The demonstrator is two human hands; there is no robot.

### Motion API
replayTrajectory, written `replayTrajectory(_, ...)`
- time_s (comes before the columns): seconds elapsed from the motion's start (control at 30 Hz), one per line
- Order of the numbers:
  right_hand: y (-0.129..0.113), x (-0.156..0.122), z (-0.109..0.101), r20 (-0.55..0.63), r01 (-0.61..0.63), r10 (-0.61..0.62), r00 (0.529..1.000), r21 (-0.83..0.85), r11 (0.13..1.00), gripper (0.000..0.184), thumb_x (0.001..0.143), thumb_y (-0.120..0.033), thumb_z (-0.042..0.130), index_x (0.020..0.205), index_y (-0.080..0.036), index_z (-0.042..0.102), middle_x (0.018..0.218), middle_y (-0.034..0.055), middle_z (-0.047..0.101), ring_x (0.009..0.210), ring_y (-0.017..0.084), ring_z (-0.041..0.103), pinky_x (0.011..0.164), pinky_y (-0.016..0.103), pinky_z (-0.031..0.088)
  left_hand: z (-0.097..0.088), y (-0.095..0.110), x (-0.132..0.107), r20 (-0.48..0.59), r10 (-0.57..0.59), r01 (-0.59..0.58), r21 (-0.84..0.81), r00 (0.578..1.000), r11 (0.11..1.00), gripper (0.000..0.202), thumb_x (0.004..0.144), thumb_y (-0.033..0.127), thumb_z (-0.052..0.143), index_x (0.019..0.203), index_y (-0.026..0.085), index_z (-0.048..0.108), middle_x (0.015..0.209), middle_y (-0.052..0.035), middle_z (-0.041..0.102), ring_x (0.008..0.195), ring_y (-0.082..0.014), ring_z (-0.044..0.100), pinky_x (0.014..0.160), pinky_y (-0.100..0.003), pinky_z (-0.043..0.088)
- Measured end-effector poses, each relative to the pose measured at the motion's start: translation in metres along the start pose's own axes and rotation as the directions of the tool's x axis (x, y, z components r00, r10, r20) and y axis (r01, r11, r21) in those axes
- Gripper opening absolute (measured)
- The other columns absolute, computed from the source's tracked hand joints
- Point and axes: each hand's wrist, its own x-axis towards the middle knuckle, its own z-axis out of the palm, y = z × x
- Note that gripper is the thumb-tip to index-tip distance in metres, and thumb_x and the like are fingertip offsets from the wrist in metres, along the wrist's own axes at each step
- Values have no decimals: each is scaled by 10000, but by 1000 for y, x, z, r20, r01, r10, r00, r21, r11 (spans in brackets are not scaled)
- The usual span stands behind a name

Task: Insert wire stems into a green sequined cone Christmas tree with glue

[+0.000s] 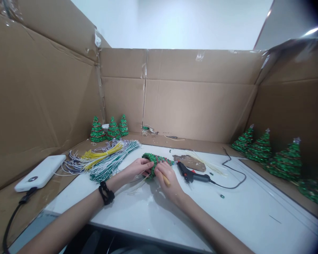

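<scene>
Green tree (155, 157) (red-trimmed) is tipped sideways — a tan handle (166, 181) slanting beside it.

My feed shows one black openwork wristband (110, 198) encircling the left wrist (112, 185); both forearms (212, 222) are bare.

A white power bank (43, 171), black cable (11, 217) attached, lies by the left edge of the worktop (153, 218); past the far edge, perhaps a pen (171, 137).

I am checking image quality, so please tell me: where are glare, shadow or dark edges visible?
In the head view, a light glares at upper right; the head view's right corners darken; also in the head view, soft shadow falls on the white tabletop near the right hand.
</scene>
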Motion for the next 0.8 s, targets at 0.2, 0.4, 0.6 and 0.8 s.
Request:
replayTrajectory(0.2, -2, -1, -3, 8, -117, 117, 993, 66, 991, 178, 899, -298, 332, 736, -225, 332, 718, 6, 459, 661, 176, 423, 613, 298, 365, 0, -1, 1, -38, -44, 43, -15, 998, 999, 474, 596, 535, 739, 774, 110, 626, 685, -21, 598, 628, -120, 549, 588, -260, 458)
replayTrajectory(0.4, -2, 0, -5, 28, -203, 201, 979, 122, 971, 169, 880, -344, 351, 770, -230, 293, 697, -20, 404, 618, 160, 384, 553, 273, 325, 3, 1, 1, -65, -47, 47, -5, 997, 999, 503, 562, 554, 749, 741, 110, 593, 654, -9, 577, 616, -113, 547, 573, -255, 468)
replayTrajectory(0.6, -3, 1, -6, 37, -223, 220, 975, 171, 960, 198, 879, -377, 338, 765, -231, 272, 677, -29, 373, 598, 153, 361, 535, 267, 299, 6, 1, 1, -74, -15, 17, 21, 997, 1000, 501, 558, 563, 743, 695, 118, 561, 599, 9, 552, 566, -103, 529, 558, -264, 473)
replayTrajectory(0.8, -2, 0, -6, 37, -225, 222, 974, 167, 960, 198, 879, -379, 345, 765, -229, 281, 689, -26, 378, 609, 154, 357, 544, 267, 295, 8, 1, 1, -93, 20, -15, 55, 995, 998, 480, 583, 562, 726, 665, 122, 552, 563, 19, 527, 537, -102, 516, 535, -258, 455)
